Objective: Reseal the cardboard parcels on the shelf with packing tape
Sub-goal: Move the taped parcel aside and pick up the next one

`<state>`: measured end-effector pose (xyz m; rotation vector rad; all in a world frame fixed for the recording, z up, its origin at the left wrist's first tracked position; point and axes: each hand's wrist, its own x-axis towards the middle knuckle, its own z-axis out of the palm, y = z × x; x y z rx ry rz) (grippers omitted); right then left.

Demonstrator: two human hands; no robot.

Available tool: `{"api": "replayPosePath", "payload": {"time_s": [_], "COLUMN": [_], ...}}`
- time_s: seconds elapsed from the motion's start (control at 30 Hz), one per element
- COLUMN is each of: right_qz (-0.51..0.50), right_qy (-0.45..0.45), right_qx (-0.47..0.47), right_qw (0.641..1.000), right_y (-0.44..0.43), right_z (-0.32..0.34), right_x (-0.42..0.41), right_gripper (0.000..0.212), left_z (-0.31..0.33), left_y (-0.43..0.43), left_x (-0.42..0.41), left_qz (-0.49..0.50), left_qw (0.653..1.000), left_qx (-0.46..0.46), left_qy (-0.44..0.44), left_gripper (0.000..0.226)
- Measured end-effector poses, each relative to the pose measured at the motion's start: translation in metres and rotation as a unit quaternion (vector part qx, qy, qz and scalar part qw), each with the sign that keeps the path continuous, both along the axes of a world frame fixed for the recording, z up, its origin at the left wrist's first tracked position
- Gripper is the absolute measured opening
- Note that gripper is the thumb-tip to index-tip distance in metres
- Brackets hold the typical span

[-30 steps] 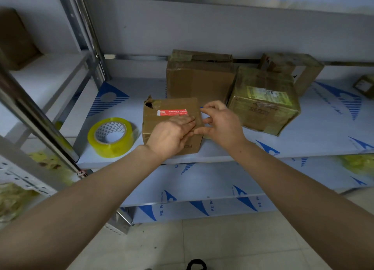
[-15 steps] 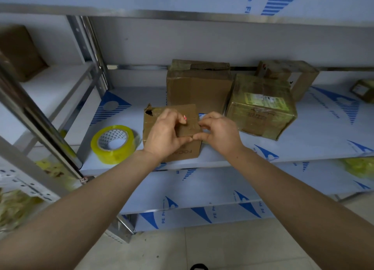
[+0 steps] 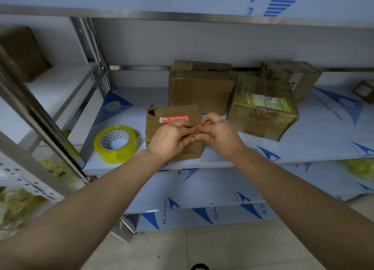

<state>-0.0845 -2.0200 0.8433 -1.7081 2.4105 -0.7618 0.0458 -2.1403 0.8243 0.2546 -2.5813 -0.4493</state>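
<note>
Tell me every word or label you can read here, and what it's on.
"FOC", perhaps cut off by the left hand, on the front of the small brown cardboard box.
"PE Pr", cut off, on the blue-printed white film of the lowest shelf.
"tive Fi", cut off, on the film of the top shelf.
Too small to read: the red label on the small box.
Blurred: the green-and-white label on the tape-wrapped cardboard box.

Matt cardboard parcel (image 3: 174, 115), glossy yellow tape roll (image 3: 116, 144), metal shelf (image 3: 303, 148).

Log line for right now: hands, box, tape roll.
left hand: pinches box top front edge | right hand: pinches same edge | tape roll: on shelf, left of box, no hand on it
</note>
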Motion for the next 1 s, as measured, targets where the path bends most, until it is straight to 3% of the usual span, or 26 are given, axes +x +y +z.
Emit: {"api": "replayPosePath", "payload": {"time_s": [0.07, 0.17, 0.27, 0.37, 0.47, 0.63, 0.8, 1.0], "right_qz": [-0.001, -0.017, -0.045, -0.006, 0.035, 0.076, 0.12, 0.168], "right_qy": [0.014, 0.013, -0.014, -0.013, 0.004, 0.017, 0.063, 0.109], "right_qx": [0.013, 0.009, -0.042, -0.032, 0.045, 0.158, 0.162, 0.171], "right_qw": [1.0, 1.0, 0.998, 0.999, 0.998, 0.984, 0.977, 0.965], "right_y": [0.002, 0.001, -0.013, -0.048, -0.091, -0.134, -0.139, -0.125], "right_z": [0.006, 0.017, 0.034, 0.049, 0.05, 0.045, 0.048, 0.041], "right_x": [-0.001, 0.002, 0.013, 0.026, 0.033, 0.042, 0.038, 0.03], "right_gripper": [0.035, 0.037, 0.026, 0.027, 0.037, 0.061, 0.045, 0.049], "left_z": [0.004, 0.011, 0.012, 0.003, -0.004, 0.0, 0.0, -0.001], "left_y": [0.001, -0.007, -0.025, -0.032, -0.034, -0.042, -0.044, -0.039], "left_x": [0.006, 0.02, 0.035, 0.041, 0.039, 0.039, 0.039, 0.039], "left_qz": [0.02, 0.123, 0.22, 0.216, 0.18, 0.167, 0.168, 0.178], "left_qw": [0.999, 0.992, 0.972, 0.953, 0.944, 0.942, 0.941, 0.923], "left_qx": [0.002, -0.013, 0.086, 0.208, 0.265, 0.259, 0.255, 0.326], "left_qy": [0.028, 0.039, 0.01, -0.041, -0.08, -0.135, -0.142, -0.105], "left_gripper": [0.032, 0.064, 0.104, 0.134, 0.133, 0.13, 0.131, 0.137]}}
